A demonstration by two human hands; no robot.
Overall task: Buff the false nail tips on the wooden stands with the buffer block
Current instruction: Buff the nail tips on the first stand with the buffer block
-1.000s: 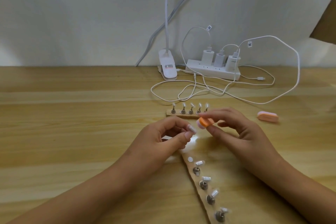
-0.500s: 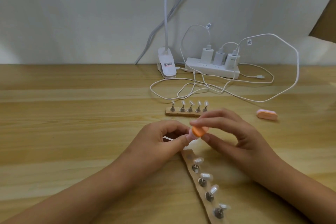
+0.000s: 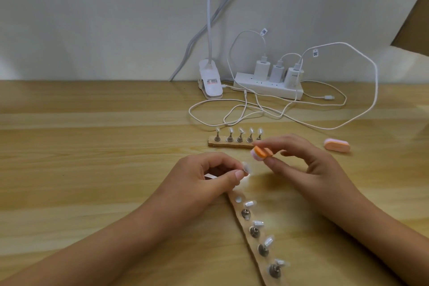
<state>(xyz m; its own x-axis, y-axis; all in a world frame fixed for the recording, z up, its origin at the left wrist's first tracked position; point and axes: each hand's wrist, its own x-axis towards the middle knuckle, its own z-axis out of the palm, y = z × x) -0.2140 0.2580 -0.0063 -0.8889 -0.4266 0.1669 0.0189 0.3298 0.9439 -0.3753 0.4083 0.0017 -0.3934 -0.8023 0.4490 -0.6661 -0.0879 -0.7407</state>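
My right hand (image 3: 299,165) pinches a small orange and pink buffer block (image 3: 261,153) between thumb and fingertips, lifted just off the table. My left hand (image 3: 204,183) pinches a clear false nail tip (image 3: 246,167) on its peg, a short gap left and below the block. A near wooden stand (image 3: 246,234) runs diagonally toward me with several nail tips on metal pegs; its top slot shows a bare white pad (image 3: 238,199). A far wooden stand (image 3: 228,144) holds several upright nail tips behind my hands.
A second pink buffer block (image 3: 337,145) lies on the wooden table to the right. At the back stand a white power strip (image 3: 267,87) with chargers, looping white cables (image 3: 243,114) and a clip lamp base (image 3: 210,82).
The buffer block dropped onto the held nail tip half a second ago, then lifted up and right, so block and tip are apart again. My left hand barely moved.
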